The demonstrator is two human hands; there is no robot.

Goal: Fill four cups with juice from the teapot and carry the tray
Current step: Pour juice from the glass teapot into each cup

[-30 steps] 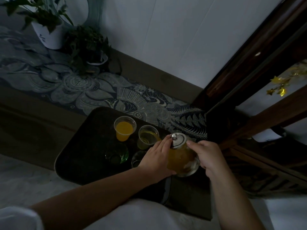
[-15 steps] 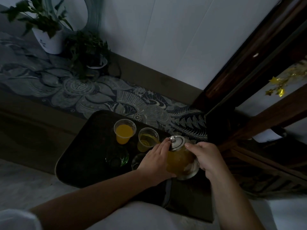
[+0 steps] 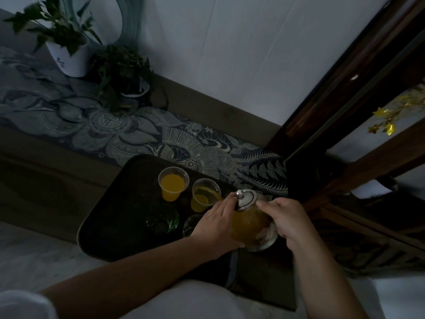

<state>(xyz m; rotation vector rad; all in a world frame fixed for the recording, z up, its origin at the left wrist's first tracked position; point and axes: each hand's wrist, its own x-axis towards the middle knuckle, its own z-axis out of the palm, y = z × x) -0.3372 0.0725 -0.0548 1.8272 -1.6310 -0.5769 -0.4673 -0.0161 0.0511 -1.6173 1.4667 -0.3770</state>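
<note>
In the head view, a round clear glass teapot (image 3: 250,223) holding orange juice, capped with a shiny metal lid (image 3: 245,199), is seen tilted toward the far-left, above the near-right part of a dark rounded rectangular tray (image 3: 110,215). The teapot is gripped from both sides: the left hand (image 3: 217,223) is wrapped against its left wall with fingertips reaching up beside the lid knob, and the right hand (image 3: 288,221) is closed on its right side, its fingertips touching the lid rim. Whether a handle lies under the right grip cannot be told.

Just beyond the teapot's far-left side a clear plastic cup (image 3: 205,198) is stood, partly filled with orange juice (the level is low). Farther left of the teapot a second clear plastic cup (image 3: 173,183) is seen, filled more deeply. Left of the teapot and nearer the camera, a green-tinted glass cup (image 3: 164,221) and a small clear glass cup (image 3: 192,226) are placed; their contents cannot be made out in the dim light, and the clear one is partly hidden by the left hand.

The tray is set on a table covered by a grey-blue patterned runner (image 3: 128,137). Well beyond the teapot, a white pot with a leafy plant (image 3: 69,56) is stood.
</note>
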